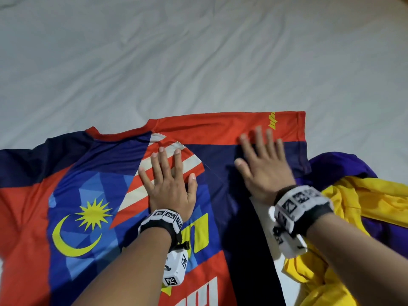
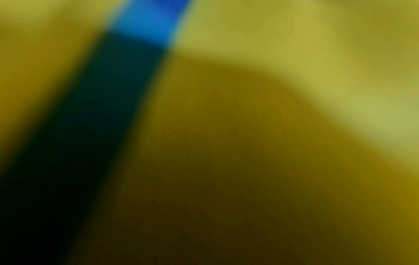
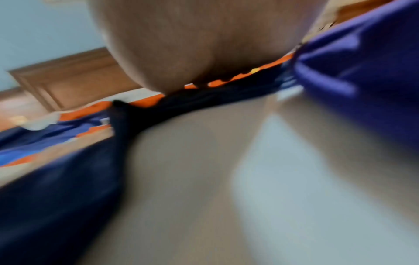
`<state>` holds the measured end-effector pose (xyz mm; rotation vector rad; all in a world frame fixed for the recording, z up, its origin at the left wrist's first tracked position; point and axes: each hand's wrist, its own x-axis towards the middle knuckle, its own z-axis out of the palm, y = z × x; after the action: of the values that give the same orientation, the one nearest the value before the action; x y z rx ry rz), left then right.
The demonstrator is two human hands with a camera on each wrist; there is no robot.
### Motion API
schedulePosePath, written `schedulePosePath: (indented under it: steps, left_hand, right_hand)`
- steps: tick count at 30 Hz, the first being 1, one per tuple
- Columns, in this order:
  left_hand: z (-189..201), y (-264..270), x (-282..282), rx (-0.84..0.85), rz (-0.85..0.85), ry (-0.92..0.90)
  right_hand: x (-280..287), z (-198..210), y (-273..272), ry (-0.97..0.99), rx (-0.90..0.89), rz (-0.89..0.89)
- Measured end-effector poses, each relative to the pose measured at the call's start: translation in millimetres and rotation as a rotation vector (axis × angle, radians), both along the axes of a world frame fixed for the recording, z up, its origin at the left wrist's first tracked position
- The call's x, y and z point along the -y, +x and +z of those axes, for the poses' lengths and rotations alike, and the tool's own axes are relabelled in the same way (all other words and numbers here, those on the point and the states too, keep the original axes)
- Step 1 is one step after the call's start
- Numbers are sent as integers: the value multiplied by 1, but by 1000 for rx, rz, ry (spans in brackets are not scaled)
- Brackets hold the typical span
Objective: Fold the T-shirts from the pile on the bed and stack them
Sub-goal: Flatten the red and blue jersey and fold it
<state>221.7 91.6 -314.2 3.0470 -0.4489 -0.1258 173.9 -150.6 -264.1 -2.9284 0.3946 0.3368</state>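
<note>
A red and blue T-shirt (image 1: 84,195) with a yellow crescent, a star and red-white stripes lies spread flat on the white bed (image 1: 198,62), collar toward the far side. My left hand (image 1: 170,173) presses flat on the striped chest area, fingers straight and spread. My right hand (image 1: 262,157) lies flat on the right shoulder and sleeve (image 1: 287,129), fingers spread. In the right wrist view the palm (image 3: 181,44) sits over dark blue cloth (image 3: 56,197), blurred. The left wrist view is a blur of yellow and blue print (image 2: 145,21).
A crumpled heap of yellow and purple T-shirts (image 1: 364,206) lies at the right, touching the spread shirt's sleeve. White sheet stretches across the far half of the bed. A wooden door (image 3: 75,80) shows in the right wrist view.
</note>
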Motion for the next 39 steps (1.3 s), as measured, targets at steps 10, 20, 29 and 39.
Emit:
schedulePosePath:
  steps: [10,20,29,39]
  left_hand:
    - [2,2,1,-31,-4,10]
    - [74,19,-68,-67,165,-988]
    - [72,41,-290,293,695,-643]
    - [61,137,-384,-142,849,-576]
  right_hand:
    - [-19,10,7,15,-98,-274]
    - [-175,23,-2,152,33,44]
    - [-342,-11,32,189,88,192]
    - [-366,-41,38,95,107,82]
